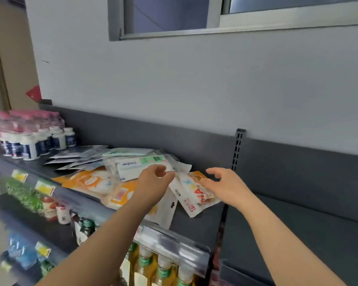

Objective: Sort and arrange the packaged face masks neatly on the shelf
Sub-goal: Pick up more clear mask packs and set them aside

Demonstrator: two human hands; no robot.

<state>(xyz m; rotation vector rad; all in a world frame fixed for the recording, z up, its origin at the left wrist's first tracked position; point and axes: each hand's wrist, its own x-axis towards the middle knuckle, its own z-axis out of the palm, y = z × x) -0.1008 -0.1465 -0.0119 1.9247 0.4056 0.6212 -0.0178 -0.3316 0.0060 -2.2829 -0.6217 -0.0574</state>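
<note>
Premises: retail shop. Dark metal display shelf [194, 221] fixed on a slotted upright [238, 149], backed against a plain wall. A clear price-label rail [170, 246] runs along the front edge, and yellow price tags [44, 187] sit on the tiers at left. Stock is held in multiples: white jars [29, 146] in rows, capped bottles [163, 269] on the tier below (labels too blurred to read), packaged face masks [103, 182] heaped loose.

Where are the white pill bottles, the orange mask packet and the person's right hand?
white pill bottles [30, 148]: head view, on the front bottle's body.
orange mask packet [95, 183]: head view, on its printed front.
right hand [225, 185]: head view, on its back.
</note>
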